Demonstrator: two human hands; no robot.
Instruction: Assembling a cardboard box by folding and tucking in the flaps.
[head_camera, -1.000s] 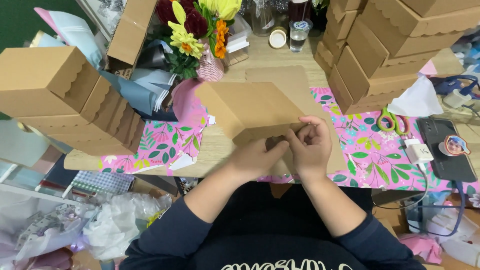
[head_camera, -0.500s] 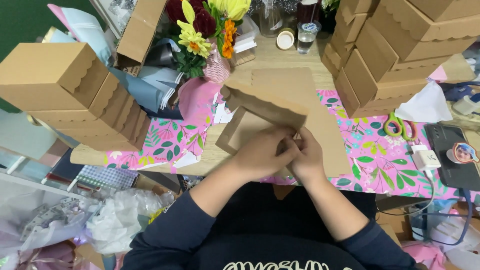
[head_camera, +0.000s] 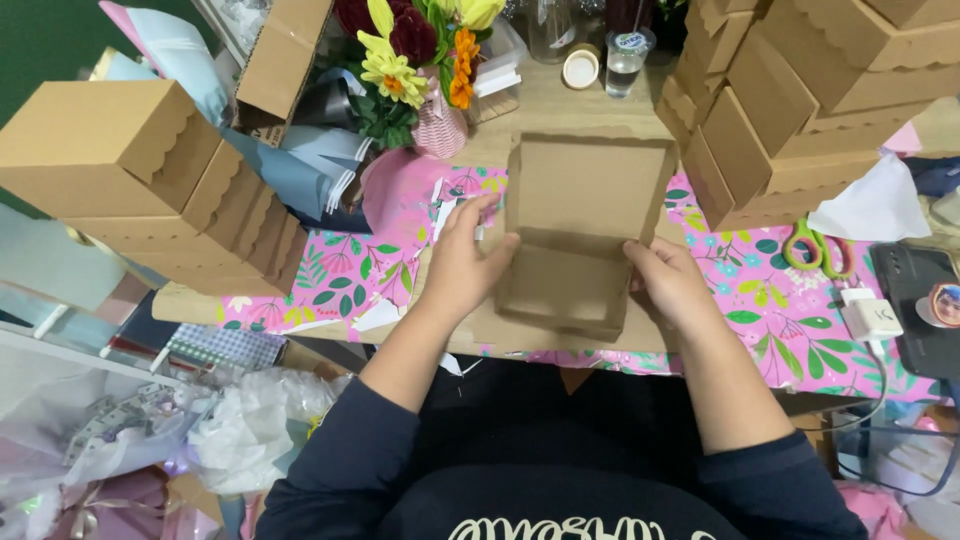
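Note:
A brown cardboard box lies open on the table in front of me, its scalloped lid tilted up and away. My left hand grips the box's left side at the fold between tray and lid. My right hand holds the right side of the tray. Both hands press against the cardboard walls.
Stacks of closed scalloped brown boxes stand at the left and at the back right. A vase of flowers sits behind the box. Green scissors, a white charger and a phone lie on the pink floral cloth at right.
The flat cardboard sheet I held up has been folded into an open box. My hands have moved apart from its near edge to its two sides.

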